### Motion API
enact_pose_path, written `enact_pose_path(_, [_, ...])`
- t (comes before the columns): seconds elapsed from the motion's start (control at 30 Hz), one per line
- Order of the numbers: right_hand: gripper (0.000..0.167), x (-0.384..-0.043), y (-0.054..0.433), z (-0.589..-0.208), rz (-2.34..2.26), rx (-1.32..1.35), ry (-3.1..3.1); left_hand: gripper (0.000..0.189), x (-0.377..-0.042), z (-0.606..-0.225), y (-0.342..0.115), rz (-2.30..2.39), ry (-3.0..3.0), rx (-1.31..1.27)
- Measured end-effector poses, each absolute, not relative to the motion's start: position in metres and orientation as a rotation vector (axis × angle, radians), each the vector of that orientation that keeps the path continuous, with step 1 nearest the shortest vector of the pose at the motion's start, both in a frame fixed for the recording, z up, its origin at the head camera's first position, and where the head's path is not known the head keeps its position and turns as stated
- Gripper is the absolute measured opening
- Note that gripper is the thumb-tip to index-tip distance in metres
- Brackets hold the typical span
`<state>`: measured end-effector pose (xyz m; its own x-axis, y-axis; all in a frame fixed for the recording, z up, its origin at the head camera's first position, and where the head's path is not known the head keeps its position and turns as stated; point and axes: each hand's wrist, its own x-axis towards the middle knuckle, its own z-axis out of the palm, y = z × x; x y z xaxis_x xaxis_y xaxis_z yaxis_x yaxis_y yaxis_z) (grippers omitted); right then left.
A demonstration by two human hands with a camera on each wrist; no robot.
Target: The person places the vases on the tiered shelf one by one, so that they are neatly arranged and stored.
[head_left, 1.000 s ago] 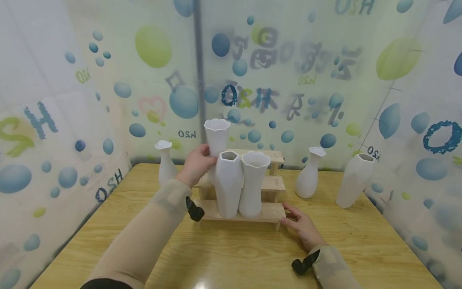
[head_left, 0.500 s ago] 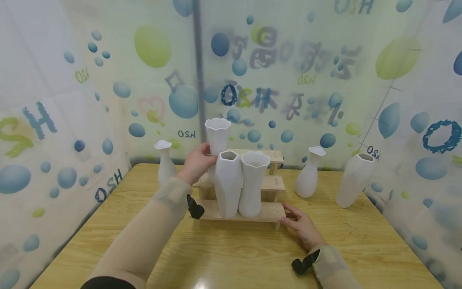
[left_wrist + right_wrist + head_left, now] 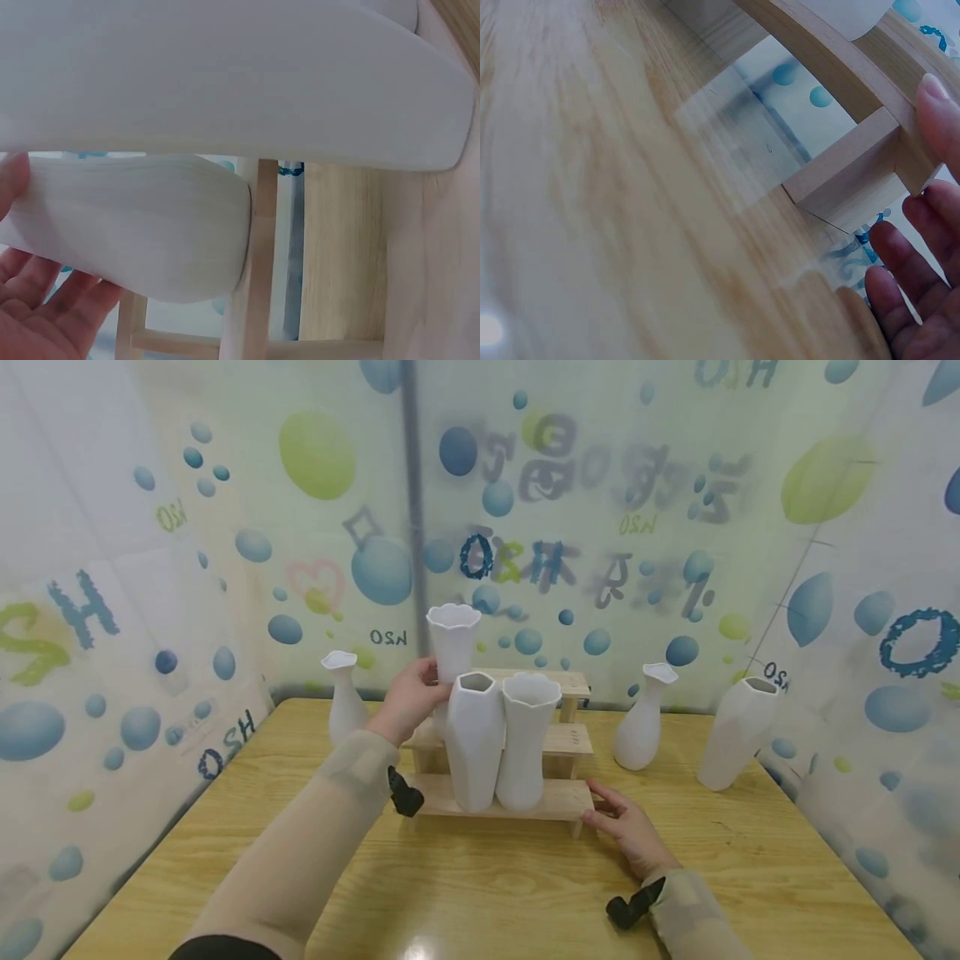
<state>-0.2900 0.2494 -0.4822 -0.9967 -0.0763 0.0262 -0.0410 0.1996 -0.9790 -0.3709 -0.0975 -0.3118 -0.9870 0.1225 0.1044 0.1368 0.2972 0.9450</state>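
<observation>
My left hand (image 3: pixel 407 700) grips a tall white vase (image 3: pixel 453 642) with a scalloped rim, thumb on one side and fingers on the other. In the left wrist view this vase's base (image 3: pixel 180 232) sits right at a step of the wooden stand (image 3: pixel 564 795). At the stand's lower right corner, my right hand (image 3: pixel 632 837) pinches the end of the bottom step, thumb above and index finger below. Upright on that bottom step are an angular white vase (image 3: pixel 476 747) and a scalloped white vase (image 3: pixel 529 743), side by side. They partly hide the gripped vase.
A narrow-necked white vase (image 3: pixel 346 706) stands on the wooden table (image 3: pixel 480 885) behind my left hand. Off to the right stand another narrow-necked vase (image 3: pixel 641 731) and an angular vase (image 3: pixel 737 739). A printed curtain (image 3: pixel 637 485) surrounds the table.
The gripped vase has shifted very slightly to the right. Both hands keep their hold and stay nearly in place.
</observation>
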Motion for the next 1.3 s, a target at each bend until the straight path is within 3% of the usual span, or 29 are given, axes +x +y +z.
enact_pose_path(0.43, [0.064, -0.290, 0.250, -0.480, -1.919, -0.101, 2.438, 0.070, -0.353, -0.331, -0.126, -1.845, -2.437, -0.283])
enact_pose_path(0.67, [0.064, -0.289, 0.249, -0.480, -1.903, -0.113, 2.459, 0.056, -0.337, -0.347, -0.148, -1.789, -2.337, -0.372])
enact_pose_path(1.03, [0.064, -0.289, 0.249, -0.480, -1.926, -0.119, 2.434, 0.055, -0.319, -0.399, -0.172, -1.801, -2.460, -0.177])
enact_pose_path(1.3, [0.063, -0.289, 0.249, -0.479, -1.948, -0.119, 2.426, 0.065, -0.307, -0.429, -0.176, -1.928, -2.520, -0.135])
